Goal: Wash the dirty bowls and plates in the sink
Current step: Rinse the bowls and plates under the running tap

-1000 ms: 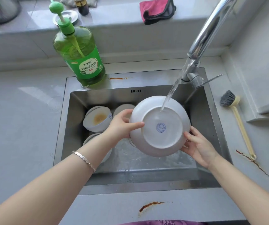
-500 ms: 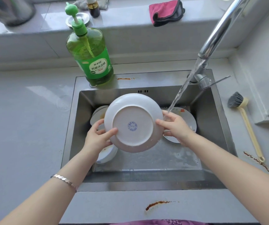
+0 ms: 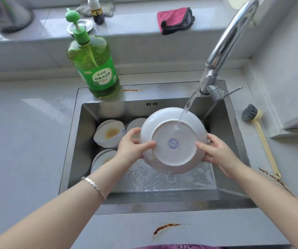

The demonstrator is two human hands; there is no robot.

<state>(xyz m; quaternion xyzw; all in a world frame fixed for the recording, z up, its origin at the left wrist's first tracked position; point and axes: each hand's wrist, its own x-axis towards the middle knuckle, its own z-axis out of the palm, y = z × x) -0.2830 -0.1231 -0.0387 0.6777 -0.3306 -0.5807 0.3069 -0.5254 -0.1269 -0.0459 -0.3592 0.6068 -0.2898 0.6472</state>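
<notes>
A white plate point(image 3: 173, 133) with a blue stamp on its underside is held bottom-up over the steel sink point(image 3: 72, 150). My left hand point(image 3: 132, 146) grips its left rim, thumb on the underside. My right hand point(image 3: 218, 153) grips the right rim the same way. Water from the tap point(image 3: 225, 45) strikes the plate's upper right edge and runs over the base. A dirty bowl point(image 3: 108, 134) with brown residue sits at the sink's left, with another bowl point(image 3: 101, 159) in front of it and a white dish point(image 3: 135, 124) behind the plate.
A green dish-soap pump bottle point(image 3: 94, 69) stands at the sink's back left corner. A dish brush point(image 3: 257, 130) lies on the counter to the right. A pink cloth point(image 3: 175, 19) and a small dark bottle point(image 3: 97, 12) sit on the sill. Brown stains mark the counter point(image 3: 168, 226).
The plate had swung left, clear of the water stream; now both hands have carried it back right under the stream, which hits its underside again.
</notes>
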